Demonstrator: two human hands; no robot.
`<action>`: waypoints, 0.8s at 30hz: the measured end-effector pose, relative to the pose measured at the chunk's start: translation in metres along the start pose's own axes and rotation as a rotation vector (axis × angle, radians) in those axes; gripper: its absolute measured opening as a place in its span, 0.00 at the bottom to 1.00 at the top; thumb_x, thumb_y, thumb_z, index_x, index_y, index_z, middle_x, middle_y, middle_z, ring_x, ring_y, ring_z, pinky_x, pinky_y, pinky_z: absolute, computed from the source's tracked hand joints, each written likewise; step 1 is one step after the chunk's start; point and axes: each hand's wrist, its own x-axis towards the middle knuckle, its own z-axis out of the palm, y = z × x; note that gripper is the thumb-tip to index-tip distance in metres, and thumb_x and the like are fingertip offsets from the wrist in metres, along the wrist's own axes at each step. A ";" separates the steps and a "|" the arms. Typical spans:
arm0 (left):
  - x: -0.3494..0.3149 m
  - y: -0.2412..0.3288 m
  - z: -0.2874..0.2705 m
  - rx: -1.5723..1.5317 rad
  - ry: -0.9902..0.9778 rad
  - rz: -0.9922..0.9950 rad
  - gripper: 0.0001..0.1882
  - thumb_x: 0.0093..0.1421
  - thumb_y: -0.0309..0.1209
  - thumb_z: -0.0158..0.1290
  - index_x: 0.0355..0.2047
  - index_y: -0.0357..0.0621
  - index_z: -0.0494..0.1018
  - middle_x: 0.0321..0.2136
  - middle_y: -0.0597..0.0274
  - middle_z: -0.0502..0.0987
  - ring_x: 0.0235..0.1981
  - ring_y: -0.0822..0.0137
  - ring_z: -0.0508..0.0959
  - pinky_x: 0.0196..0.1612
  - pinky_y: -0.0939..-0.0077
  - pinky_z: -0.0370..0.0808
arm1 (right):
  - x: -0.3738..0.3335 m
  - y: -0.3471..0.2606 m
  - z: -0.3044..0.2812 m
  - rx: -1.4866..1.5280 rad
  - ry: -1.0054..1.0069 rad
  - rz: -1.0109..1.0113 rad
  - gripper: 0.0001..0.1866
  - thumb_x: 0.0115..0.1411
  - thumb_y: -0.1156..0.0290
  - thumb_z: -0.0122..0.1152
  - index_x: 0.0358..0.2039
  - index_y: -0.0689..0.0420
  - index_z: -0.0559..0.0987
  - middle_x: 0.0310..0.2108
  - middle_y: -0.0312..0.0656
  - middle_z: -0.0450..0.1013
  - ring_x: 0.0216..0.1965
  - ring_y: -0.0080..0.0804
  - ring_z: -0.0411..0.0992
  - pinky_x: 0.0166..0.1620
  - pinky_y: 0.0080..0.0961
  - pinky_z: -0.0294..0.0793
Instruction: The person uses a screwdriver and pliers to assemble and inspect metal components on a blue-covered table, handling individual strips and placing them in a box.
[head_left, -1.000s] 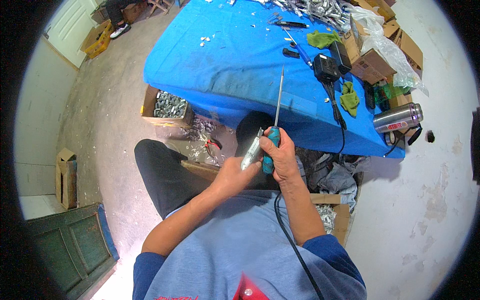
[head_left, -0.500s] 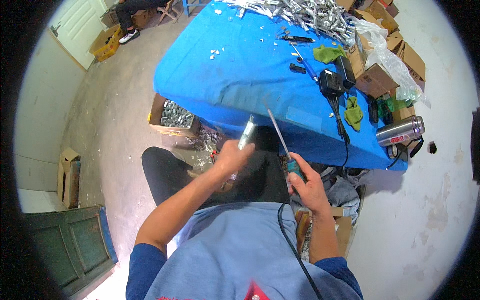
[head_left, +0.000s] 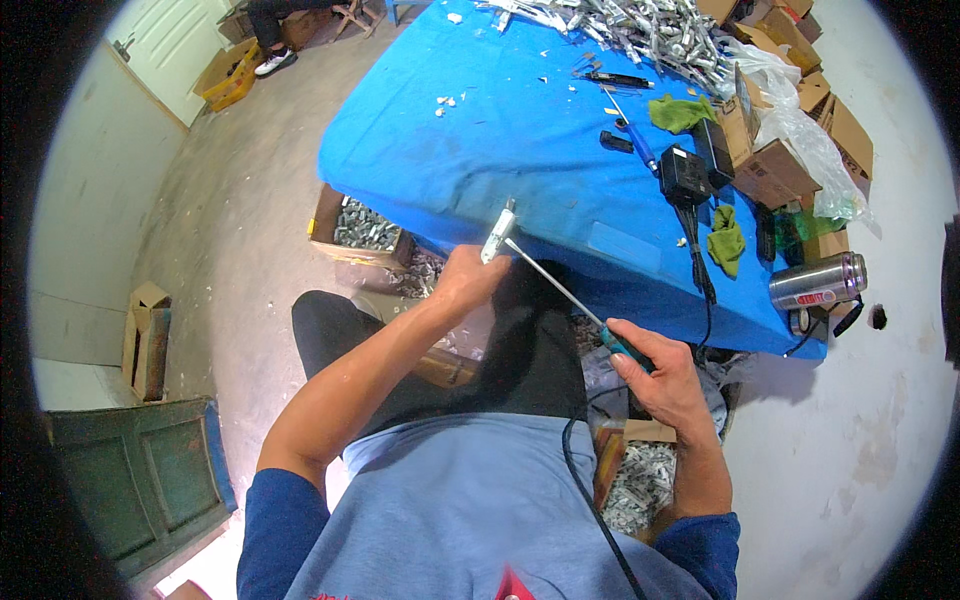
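A blue-covered table (head_left: pixel 420 140) spreads beyond both hands; a blue shirt (head_left: pixel 470 500) with red lettering lies behind them. Beyond and right of the right hand (head_left: pixel 662 372) is a steel flask (head_left: pixel 818 283) bearing a red-and-white label. That hand grips a screwdriver (head_left: pixel 580 305), its tip at the metal part (head_left: pixel 497 236) grasped in the left hand (head_left: pixel 470 280).

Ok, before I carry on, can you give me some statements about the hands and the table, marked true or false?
1. The right hand holds a screwdriver. True.
2. The left hand is empty. False: it holds a pale metal part.
3. Green cloths lie on the blue-covered table. True.
4. The steel flask stands upright. False: it lies on its side.
5. The open carton of metal pieces sits below the tabletop. True.
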 end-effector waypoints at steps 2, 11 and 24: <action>-0.003 0.004 -0.002 -0.004 0.013 -0.018 0.17 0.57 0.40 0.52 0.19 0.41 0.68 0.15 0.68 0.67 0.17 0.75 0.65 0.20 0.72 0.61 | 0.006 0.003 0.002 -0.032 0.017 -0.069 0.20 0.56 0.72 0.62 0.50 0.59 0.76 0.42 0.51 0.77 0.42 0.41 0.77 0.44 0.30 0.74; 0.002 0.001 -0.005 0.077 0.036 0.008 0.18 0.55 0.38 0.50 0.23 0.31 0.72 0.16 0.53 0.73 0.21 0.63 0.73 0.26 0.62 0.68 | 0.013 -0.008 -0.003 -0.116 0.007 -0.104 0.19 0.56 0.73 0.62 0.49 0.57 0.77 0.34 0.48 0.77 0.31 0.38 0.75 0.35 0.28 0.73; 0.007 -0.002 -0.005 0.173 0.075 0.072 0.18 0.55 0.39 0.52 0.22 0.31 0.70 0.15 0.57 0.70 0.19 0.67 0.69 0.25 0.63 0.67 | 0.026 -0.024 -0.014 -0.233 -0.042 -0.129 0.18 0.56 0.72 0.61 0.48 0.56 0.78 0.33 0.50 0.77 0.33 0.45 0.76 0.36 0.34 0.75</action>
